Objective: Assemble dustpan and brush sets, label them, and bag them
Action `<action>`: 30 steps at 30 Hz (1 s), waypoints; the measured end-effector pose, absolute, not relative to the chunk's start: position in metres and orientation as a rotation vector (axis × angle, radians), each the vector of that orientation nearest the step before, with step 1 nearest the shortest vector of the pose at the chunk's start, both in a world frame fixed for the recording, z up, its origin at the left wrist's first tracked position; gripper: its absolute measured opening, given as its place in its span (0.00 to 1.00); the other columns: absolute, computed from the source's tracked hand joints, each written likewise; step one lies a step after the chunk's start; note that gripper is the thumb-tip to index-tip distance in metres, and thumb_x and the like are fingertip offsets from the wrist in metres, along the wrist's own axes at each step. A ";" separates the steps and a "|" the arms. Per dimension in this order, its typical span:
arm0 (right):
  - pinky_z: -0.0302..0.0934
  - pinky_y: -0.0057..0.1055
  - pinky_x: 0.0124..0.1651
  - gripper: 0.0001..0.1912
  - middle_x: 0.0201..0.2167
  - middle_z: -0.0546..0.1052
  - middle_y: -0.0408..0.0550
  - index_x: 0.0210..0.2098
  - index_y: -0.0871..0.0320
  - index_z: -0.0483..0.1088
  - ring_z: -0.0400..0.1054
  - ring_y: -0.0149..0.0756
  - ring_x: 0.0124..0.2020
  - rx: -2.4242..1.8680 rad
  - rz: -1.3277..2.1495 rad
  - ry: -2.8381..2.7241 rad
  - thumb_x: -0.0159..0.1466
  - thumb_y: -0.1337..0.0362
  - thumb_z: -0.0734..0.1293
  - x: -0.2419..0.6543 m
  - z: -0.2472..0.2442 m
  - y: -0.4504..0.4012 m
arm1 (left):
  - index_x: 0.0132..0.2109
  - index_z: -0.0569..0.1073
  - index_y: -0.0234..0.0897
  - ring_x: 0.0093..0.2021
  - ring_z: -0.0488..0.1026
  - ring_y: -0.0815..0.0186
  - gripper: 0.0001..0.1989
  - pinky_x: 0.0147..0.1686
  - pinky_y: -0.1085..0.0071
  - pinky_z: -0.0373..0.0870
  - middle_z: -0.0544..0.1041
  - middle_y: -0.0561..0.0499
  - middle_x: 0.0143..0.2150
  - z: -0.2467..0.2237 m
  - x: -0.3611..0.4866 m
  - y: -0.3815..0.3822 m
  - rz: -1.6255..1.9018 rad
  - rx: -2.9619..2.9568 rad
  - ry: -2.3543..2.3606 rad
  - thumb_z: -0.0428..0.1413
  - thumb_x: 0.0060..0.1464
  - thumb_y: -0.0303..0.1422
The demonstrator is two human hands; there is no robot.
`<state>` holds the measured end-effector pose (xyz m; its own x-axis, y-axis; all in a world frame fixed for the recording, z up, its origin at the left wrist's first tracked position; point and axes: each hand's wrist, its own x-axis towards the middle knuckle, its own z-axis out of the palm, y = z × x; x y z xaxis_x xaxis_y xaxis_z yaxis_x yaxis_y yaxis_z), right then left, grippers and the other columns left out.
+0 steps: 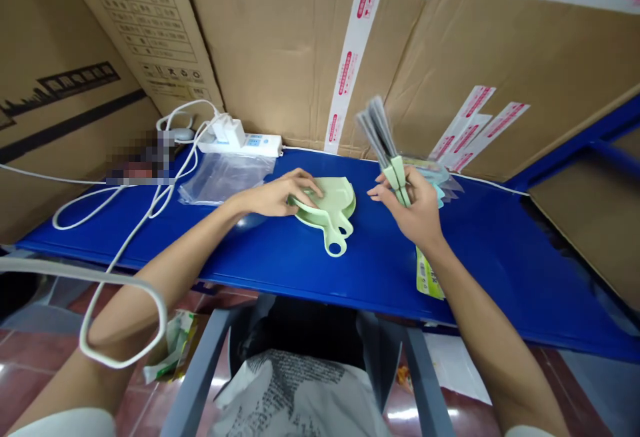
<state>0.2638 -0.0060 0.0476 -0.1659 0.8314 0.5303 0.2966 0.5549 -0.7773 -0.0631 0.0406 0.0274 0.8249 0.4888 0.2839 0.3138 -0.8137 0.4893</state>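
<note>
Right of the dustpans, gripped by the left hand, brushes are clasped by the right hand, bristles far.

Looks like a makeshift work corner, perhaps in a small workshop or storeroom.
Walled in at the back by tall brown cardboard sealed with red-printed tape, and at the left by a carton bearing a printed form and handling marks. Fitted with a plain blue counter, a white power strip with a loose cord, and clear bags lying flat. Floored in glossy reddish tile, with paper and a packet below counter height. Too little in view to tell which for certain.
</note>
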 end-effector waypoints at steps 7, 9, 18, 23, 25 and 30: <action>0.76 0.31 0.31 0.15 0.39 0.79 0.43 0.42 0.53 0.70 0.79 0.35 0.31 -1.006 0.704 -1.569 0.67 0.51 0.74 0.266 0.045 -0.002 | 0.52 0.85 0.45 0.74 0.62 0.49 0.17 0.74 0.42 0.59 0.79 0.47 0.66 0.045 -0.056 0.023 0.440 2.516 0.524 0.61 0.57 0.27; 0.77 0.33 0.33 0.15 0.43 0.79 0.45 0.45 0.52 0.70 0.80 0.35 0.33 -1.035 0.726 -1.587 0.68 0.51 0.73 0.265 0.046 -0.004 | 0.53 0.83 0.45 0.67 0.69 0.51 0.13 0.71 0.47 0.64 0.81 0.45 0.61 0.049 -0.042 0.009 0.542 2.485 0.562 0.61 0.63 0.33; 0.57 0.26 0.19 0.20 0.32 0.70 0.36 0.42 0.51 0.62 0.72 0.29 0.21 -1.073 1.084 -1.519 0.66 0.46 0.72 0.260 0.031 0.002 | 0.47 0.82 0.40 0.45 0.75 0.59 0.07 0.48 0.63 0.74 0.75 0.43 0.45 0.031 0.002 -0.034 0.621 2.628 0.441 0.61 0.68 0.37; 0.56 0.25 0.20 0.16 0.35 0.73 0.38 0.44 0.52 0.66 0.71 0.28 0.22 -1.171 1.040 -1.612 0.68 0.49 0.70 0.260 0.018 0.007 | 0.43 0.77 0.39 0.45 0.75 0.57 0.05 0.46 0.62 0.73 0.79 0.45 0.42 0.030 -0.002 -0.026 0.646 2.825 0.546 0.55 0.67 0.30; 0.60 0.26 0.23 0.15 0.35 0.76 0.40 0.48 0.53 0.68 0.73 0.30 0.24 -1.194 1.075 -1.647 0.69 0.51 0.68 0.262 0.015 0.009 | 0.42 0.75 0.39 0.44 0.75 0.56 0.05 0.44 0.61 0.72 0.80 0.46 0.40 0.030 -0.007 -0.018 0.629 2.923 0.666 0.54 0.68 0.31; 0.74 0.36 0.40 0.17 0.32 0.83 0.47 0.54 0.57 0.70 0.81 0.40 0.31 -1.151 1.280 -1.701 0.72 0.56 0.61 0.260 0.016 0.014 | 0.46 0.75 0.37 0.47 0.80 0.52 0.14 0.42 0.60 0.72 0.82 0.43 0.45 0.022 -0.013 -0.002 0.625 3.008 1.094 0.57 0.73 0.44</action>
<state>0.2596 0.0140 0.0164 -0.3550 0.9346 0.0236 0.2358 0.1140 -0.9651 -0.0134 -0.0016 0.0223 0.7026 0.5935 0.3925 0.6392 -0.7688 0.0182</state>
